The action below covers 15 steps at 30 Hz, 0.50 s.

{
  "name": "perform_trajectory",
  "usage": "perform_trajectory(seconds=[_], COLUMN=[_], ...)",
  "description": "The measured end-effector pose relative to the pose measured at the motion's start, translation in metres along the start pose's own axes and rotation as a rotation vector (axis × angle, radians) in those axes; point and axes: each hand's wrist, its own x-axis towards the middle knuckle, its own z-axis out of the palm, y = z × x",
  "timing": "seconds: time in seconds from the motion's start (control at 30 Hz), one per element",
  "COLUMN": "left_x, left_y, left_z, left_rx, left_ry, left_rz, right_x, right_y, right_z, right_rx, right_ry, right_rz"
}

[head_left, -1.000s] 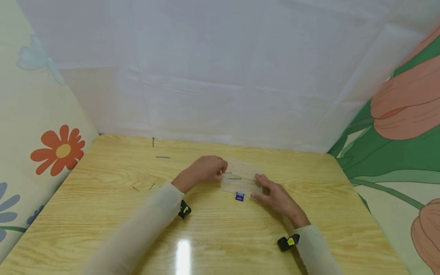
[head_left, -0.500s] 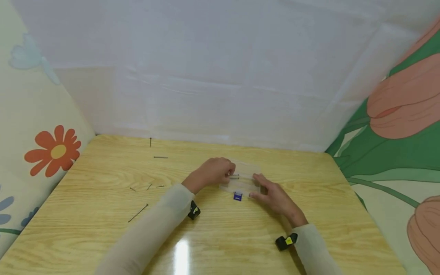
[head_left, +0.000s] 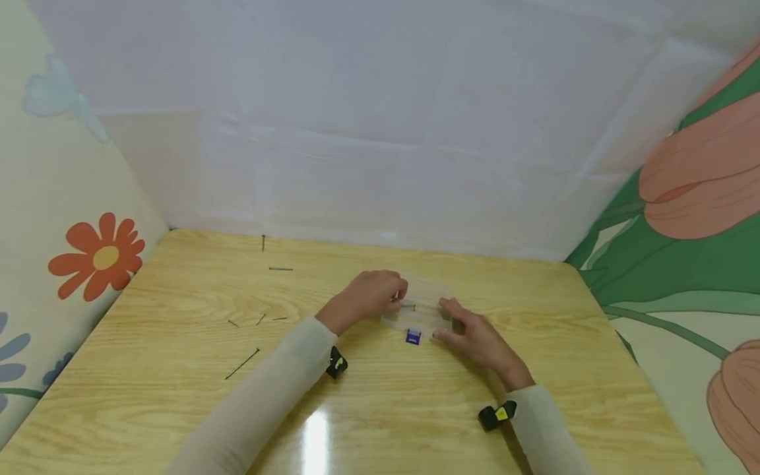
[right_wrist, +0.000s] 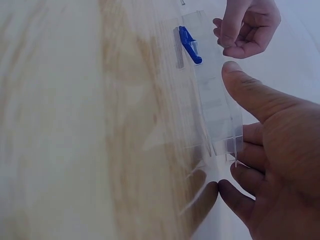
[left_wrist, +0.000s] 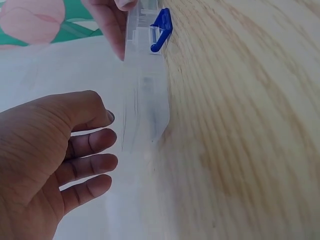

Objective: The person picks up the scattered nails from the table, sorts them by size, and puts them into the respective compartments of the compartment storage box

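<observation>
Widely parted right fingers, touching clear box

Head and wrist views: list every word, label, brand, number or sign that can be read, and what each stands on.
No text can be read.
Blue latch on the clear box: a pale mark, too small to read.
Left black wrist device: a yellow patch, any lettering too blurred to read.
Right black wrist device: the same.

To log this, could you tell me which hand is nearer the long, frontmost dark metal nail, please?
Left: the left hand is beyond the nail, rightward; the right hand, farther right.
</observation>
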Motion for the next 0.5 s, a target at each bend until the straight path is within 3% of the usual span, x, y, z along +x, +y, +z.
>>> perform_trajectory(seconds=[0.3,0.5], left_x=[-0.007,-0.020], left_y=[0.000,-0.001], left_z=[0.001,-0.006], left_rx=[0.003,0.006], left_ry=[0.039,0.047], left_rz=[0.038,0.026], right_x=[0.000,0.000], right_y=[0.000,0.000], right_z=[0.000,0.000], right_rx=[0.000,-0.002], right_ry=[0.002,0.002], right_rz=[0.001,0.000])
